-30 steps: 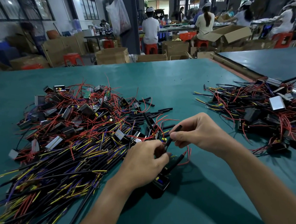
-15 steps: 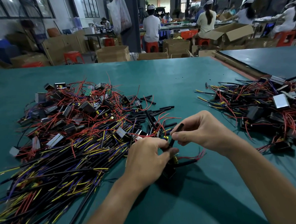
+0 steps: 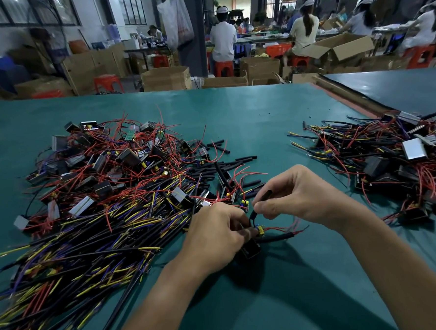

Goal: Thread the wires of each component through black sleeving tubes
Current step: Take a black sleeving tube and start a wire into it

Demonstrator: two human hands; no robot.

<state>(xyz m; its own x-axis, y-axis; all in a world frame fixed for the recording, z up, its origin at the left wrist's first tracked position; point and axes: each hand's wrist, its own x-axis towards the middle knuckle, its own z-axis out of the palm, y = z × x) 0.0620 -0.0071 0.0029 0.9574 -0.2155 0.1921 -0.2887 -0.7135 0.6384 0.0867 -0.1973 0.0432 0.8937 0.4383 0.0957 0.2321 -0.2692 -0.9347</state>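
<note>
Tabletop unchanged; right hand [image 3: 300, 198] slid sleeve [image 3: 261, 200] lower.

Surface: a teal-green table [image 3: 260, 116].
Left side: a big pile of components [image 3: 106, 187] with red, yellow and purple wires.
Middle: loose black sleeving tubes [image 3: 237, 161], near the pile's right edge.
Right side: a smaller heap of components [image 3: 380, 160].

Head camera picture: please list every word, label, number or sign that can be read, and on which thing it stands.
None can be read.
White plastic bag hanging from the pillar: red print, too blurred to read.
Small green board in the left pile: any marks are too small.
Component by the left hand: no readable label.
</note>
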